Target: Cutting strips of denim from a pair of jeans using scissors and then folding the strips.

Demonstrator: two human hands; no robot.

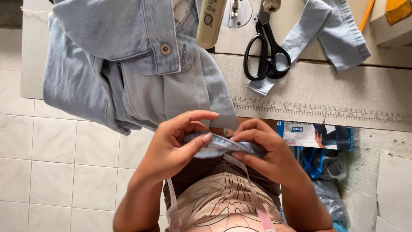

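Both my hands pinch a small denim strip (221, 146) near my chest: left hand (176, 146) and right hand (262, 150) closed on it. Jeans (128, 64) hang off table edge (309, 92) far left; could slide to floor w/ any tug.

A pale sewing table (326, 92) spans the top, with a ruler printed along its near edge. Light blue jeans (128, 64) lie on it at eleven o'clock and hang over the edge. Black scissors (264, 51) rest at one o'clock on a denim strip (330, 30) (folded over itself). White floor tiles (56, 172) lie at eight o'clock.
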